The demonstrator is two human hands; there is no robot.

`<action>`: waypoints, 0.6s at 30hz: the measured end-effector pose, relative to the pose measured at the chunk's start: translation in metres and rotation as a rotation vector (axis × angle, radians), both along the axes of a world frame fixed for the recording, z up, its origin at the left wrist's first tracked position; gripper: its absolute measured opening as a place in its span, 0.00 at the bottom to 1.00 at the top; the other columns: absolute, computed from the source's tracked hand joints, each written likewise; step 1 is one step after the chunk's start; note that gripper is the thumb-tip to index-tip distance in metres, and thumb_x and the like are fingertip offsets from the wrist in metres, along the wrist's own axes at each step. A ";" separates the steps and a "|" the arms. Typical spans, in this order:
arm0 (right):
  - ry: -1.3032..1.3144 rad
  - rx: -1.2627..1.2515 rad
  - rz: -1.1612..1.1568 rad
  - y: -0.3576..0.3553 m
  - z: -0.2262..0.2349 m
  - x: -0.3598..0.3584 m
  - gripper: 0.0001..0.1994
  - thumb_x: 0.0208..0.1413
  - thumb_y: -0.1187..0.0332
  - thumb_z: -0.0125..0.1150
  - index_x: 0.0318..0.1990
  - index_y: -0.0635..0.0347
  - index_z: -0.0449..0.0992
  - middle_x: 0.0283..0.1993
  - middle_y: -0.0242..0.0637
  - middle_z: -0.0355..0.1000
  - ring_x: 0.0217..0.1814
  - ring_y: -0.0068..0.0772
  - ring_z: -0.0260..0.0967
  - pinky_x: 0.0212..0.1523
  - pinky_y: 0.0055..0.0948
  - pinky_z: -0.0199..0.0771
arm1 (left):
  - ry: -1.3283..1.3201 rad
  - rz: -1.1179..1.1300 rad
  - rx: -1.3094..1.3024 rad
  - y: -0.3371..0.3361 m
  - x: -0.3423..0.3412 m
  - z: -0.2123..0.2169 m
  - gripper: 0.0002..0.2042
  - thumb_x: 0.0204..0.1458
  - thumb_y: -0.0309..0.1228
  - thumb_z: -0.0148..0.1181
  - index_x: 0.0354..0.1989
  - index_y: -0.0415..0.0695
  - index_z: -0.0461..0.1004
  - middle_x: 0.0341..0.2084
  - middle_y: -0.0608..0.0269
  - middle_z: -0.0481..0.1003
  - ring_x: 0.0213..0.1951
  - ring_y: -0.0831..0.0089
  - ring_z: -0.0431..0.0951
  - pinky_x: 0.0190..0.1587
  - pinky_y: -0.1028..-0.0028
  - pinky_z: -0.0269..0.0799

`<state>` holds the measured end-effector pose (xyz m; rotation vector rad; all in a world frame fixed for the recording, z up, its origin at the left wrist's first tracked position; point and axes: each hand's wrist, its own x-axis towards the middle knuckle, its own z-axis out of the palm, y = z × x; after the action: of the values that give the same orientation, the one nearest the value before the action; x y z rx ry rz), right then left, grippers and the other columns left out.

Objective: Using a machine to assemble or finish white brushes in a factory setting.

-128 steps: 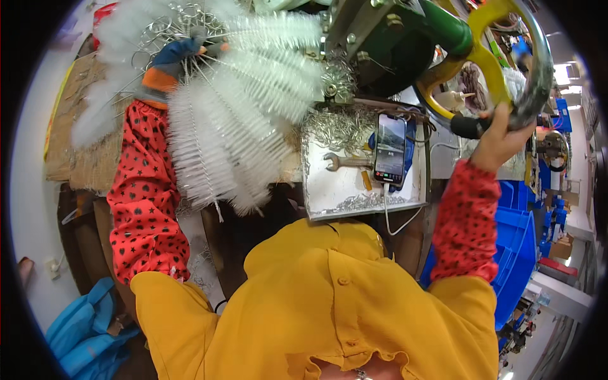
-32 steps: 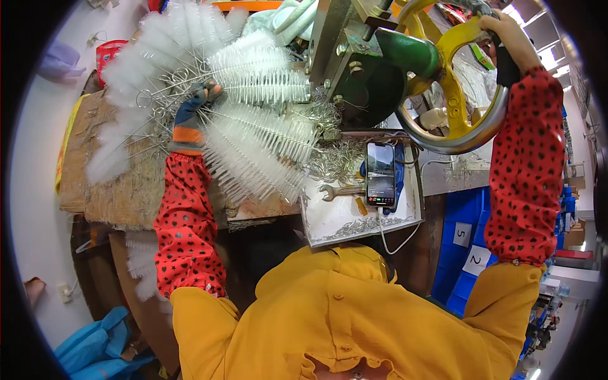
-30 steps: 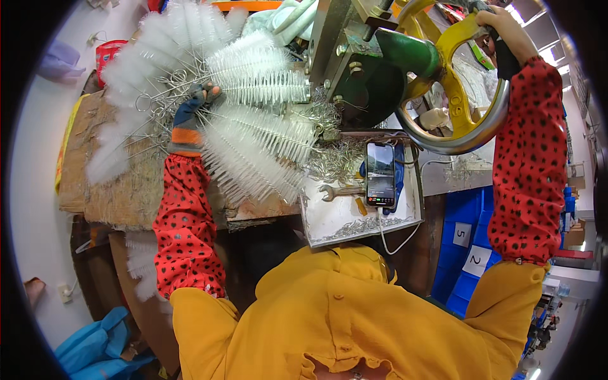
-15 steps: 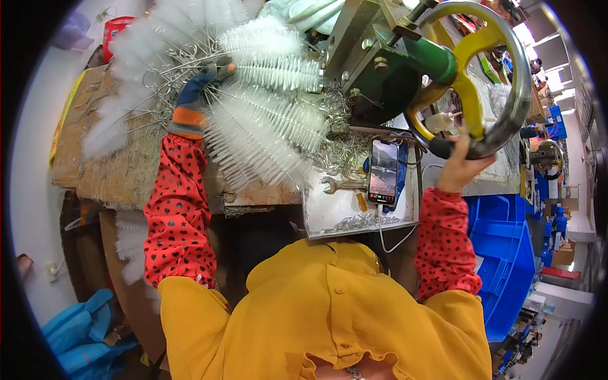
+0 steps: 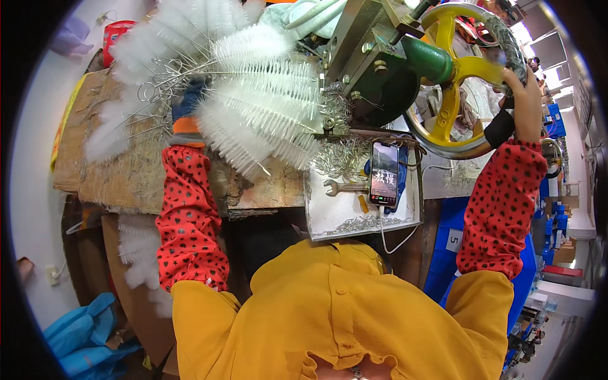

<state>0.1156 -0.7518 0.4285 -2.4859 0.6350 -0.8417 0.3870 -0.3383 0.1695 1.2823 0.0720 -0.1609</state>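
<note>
Left hand [image 5: 189, 101], in a blue-grey glove with an orange band, sits in among the white bristle brushes [image 5: 266, 95]; bristles cover its fingers, so can't tell if it's clenched or loose. Brushes fan out around it over the left part of the worktop [image 5: 126, 174], looped wire ends bunched just left of the glove, bristle heads spread up, left and right. Right hand [image 5: 527, 104], bare, grasps the right side of the rim of the handwheel [image 5: 468, 67], thumb on the near face. Wheel has yellow spokes and a metal rim; black wrap [image 5: 499, 129] on the rim just below the hand. Wheel mounts on a green machine shaft [image 5: 434, 60], right of the brushes.

Between the hands, nearer the body: white tray [image 5: 324, 214] with a heap of small metal pieces [image 5: 342, 155], an open-ended wrench [image 5: 345, 187] and a lit phone [image 5: 384, 174] lying at the right, white cable [image 5: 382, 231] plugged into its near end. Red patterned sleeves [image 5: 190, 218] on both forearms, mustard shirt [image 5: 335, 310]. Blue bin [image 5: 443, 244] below the worktop, right; light blue cloth [image 5: 82, 329] lower left.
</note>
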 end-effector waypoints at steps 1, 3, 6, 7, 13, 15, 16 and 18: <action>-0.037 -0.041 0.084 -0.002 -0.006 -0.004 0.18 0.46 0.60 0.54 0.38 0.66 0.68 0.26 0.37 0.68 0.17 0.24 0.65 0.19 0.22 0.64 | 0.001 -0.169 -0.146 0.003 0.000 -0.001 0.17 0.45 0.39 0.61 0.36 0.37 0.75 0.31 0.66 0.75 0.31 0.79 0.72 0.37 0.77 0.68; -0.156 -0.127 -0.041 0.006 -0.028 -0.012 0.18 0.47 0.61 0.55 0.40 0.66 0.67 0.27 0.37 0.68 0.20 0.24 0.65 0.22 0.22 0.64 | 0.029 -0.603 -0.443 0.017 -0.001 -0.003 0.18 0.47 0.37 0.59 0.40 0.36 0.72 0.34 0.64 0.74 0.34 0.78 0.73 0.39 0.76 0.69; -0.485 0.094 -0.103 0.045 -0.087 -0.027 0.20 0.48 0.69 0.57 0.48 0.66 0.60 0.31 0.35 0.66 0.23 0.22 0.66 0.24 0.21 0.67 | -0.157 -0.675 -0.042 0.027 0.006 -0.009 0.17 0.48 0.34 0.57 0.43 0.36 0.69 0.34 0.62 0.73 0.34 0.73 0.73 0.41 0.76 0.69; -0.540 0.163 -0.184 0.057 -0.107 -0.028 0.24 0.49 0.71 0.57 0.52 0.66 0.55 0.34 0.38 0.66 0.24 0.23 0.67 0.25 0.22 0.69 | -0.191 -0.622 0.009 0.027 0.008 -0.013 0.16 0.48 0.33 0.57 0.42 0.37 0.69 0.34 0.61 0.73 0.33 0.74 0.73 0.40 0.76 0.69; -0.519 0.253 -0.037 0.055 -0.128 -0.035 0.22 0.50 0.71 0.55 0.50 0.65 0.53 0.31 0.43 0.67 0.21 0.26 0.69 0.23 0.23 0.70 | -0.290 -0.556 -0.338 0.017 0.017 -0.028 0.12 0.47 0.35 0.59 0.36 0.40 0.71 0.28 0.61 0.73 0.31 0.73 0.73 0.36 0.75 0.69; -0.362 0.263 -0.037 0.037 -0.097 -0.043 0.20 0.50 0.70 0.54 0.47 0.65 0.56 0.27 0.41 0.67 0.20 0.26 0.69 0.19 0.23 0.69 | -0.103 -0.425 -0.410 0.016 0.024 -0.023 0.13 0.47 0.37 0.59 0.35 0.41 0.72 0.27 0.62 0.73 0.31 0.74 0.72 0.37 0.75 0.69; -0.299 0.253 -0.034 0.029 -0.082 -0.040 0.18 0.50 0.69 0.54 0.45 0.65 0.58 0.26 0.40 0.67 0.19 0.26 0.68 0.18 0.23 0.69 | -0.105 -0.431 -0.385 0.014 0.025 -0.021 0.13 0.47 0.37 0.59 0.35 0.41 0.72 0.28 0.62 0.74 0.31 0.74 0.73 0.37 0.75 0.69; -0.204 0.201 -0.029 0.020 -0.050 -0.031 0.15 0.50 0.68 0.54 0.43 0.64 0.60 0.22 0.38 0.66 0.17 0.25 0.67 0.15 0.22 0.68 | -0.068 -0.298 -0.287 0.010 0.027 -0.017 0.14 0.47 0.37 0.60 0.37 0.40 0.72 0.30 0.62 0.75 0.33 0.75 0.73 0.38 0.76 0.69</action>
<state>0.0849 -0.7314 0.3787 -2.1834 0.6503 -0.9764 0.4136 -0.3279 0.1520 1.0055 -0.1961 -0.3699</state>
